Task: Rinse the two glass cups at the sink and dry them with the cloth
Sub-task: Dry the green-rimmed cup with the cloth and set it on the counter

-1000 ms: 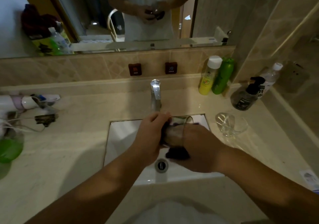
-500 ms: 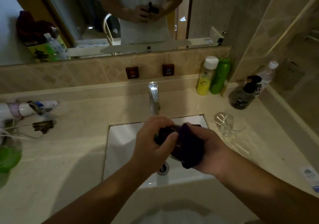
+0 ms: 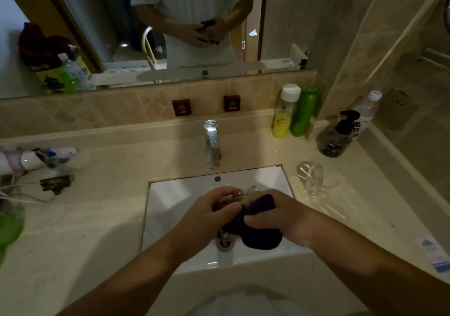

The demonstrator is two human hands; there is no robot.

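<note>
Over the sink (image 3: pixel 170 194), left hand (image 3: pixel 207 216) grips a glass cup (image 3: pixel 243 192); right hand (image 3: pixel 282 220) grips the dark cloth (image 3: pixel 258 230), drying. Second glass cup (image 3: pixel 316 178), right of both hands, apparently awaits drying.

Dim light; beige tiled walls (image 3: pixel 353 35), wide mirror (image 3: pixel 73 23), marble-look counter (image 3: pixel 97 218).

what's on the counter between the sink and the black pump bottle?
The second glass cup stands there on the counter, between the sink and pump bottle, in the head view.
</note>
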